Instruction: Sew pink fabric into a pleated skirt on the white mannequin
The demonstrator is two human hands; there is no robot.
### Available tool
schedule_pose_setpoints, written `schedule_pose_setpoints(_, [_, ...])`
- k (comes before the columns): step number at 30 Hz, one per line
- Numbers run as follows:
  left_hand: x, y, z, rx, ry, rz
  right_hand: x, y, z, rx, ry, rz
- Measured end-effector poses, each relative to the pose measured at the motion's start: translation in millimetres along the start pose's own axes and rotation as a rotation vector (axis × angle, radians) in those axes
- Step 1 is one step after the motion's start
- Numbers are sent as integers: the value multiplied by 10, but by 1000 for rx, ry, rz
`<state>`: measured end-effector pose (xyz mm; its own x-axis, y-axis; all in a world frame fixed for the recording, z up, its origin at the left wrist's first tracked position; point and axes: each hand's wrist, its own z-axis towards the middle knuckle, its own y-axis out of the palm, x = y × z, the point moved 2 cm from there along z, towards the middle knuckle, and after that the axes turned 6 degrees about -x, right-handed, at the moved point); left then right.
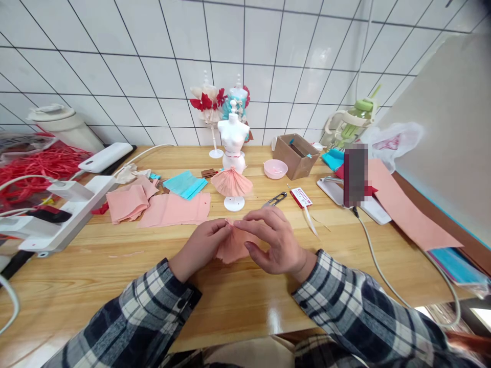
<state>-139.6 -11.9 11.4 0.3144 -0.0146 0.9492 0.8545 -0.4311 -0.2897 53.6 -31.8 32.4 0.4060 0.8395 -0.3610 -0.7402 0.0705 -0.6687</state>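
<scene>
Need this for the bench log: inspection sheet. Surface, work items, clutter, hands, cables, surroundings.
Surface: glossy wooden table.
Work items: pink piece; white dress form, upright, pleated pink skirt around its lower part.
Clutter: red shreds, blue sheets, cardboard box.
Hands: left hand pinches the pink piece's gathered top; right hand alongside, thumb and index finger apart, contact unclear.
Cables: pale cables on both sides; power strip at left.
Surroundings: white tiled wall behind.

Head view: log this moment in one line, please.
left hand: pinching pink piece | right hand: open, over its right side | front mannequin: upright, pink skirt around lower part | snips: beyond right hand
</scene>
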Motion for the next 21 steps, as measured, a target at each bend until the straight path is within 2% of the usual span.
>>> schedule_pose_setpoints(2, [1,45,-8,-97,27,18,10,0,17,-32,-5,-21])
schedule_pose_setpoints(5, [11,84,-24,-167,58,8,32,3,32,-50,4,-56])
schedule_pose_setpoints(13, [72,58,-57,-118,112,-59,29,-17,15,-65,-19,-153])
schedule_pose_setpoints(21, [79,62,-77,-170,76,-166,51,-16,3,-54,-13,-165])
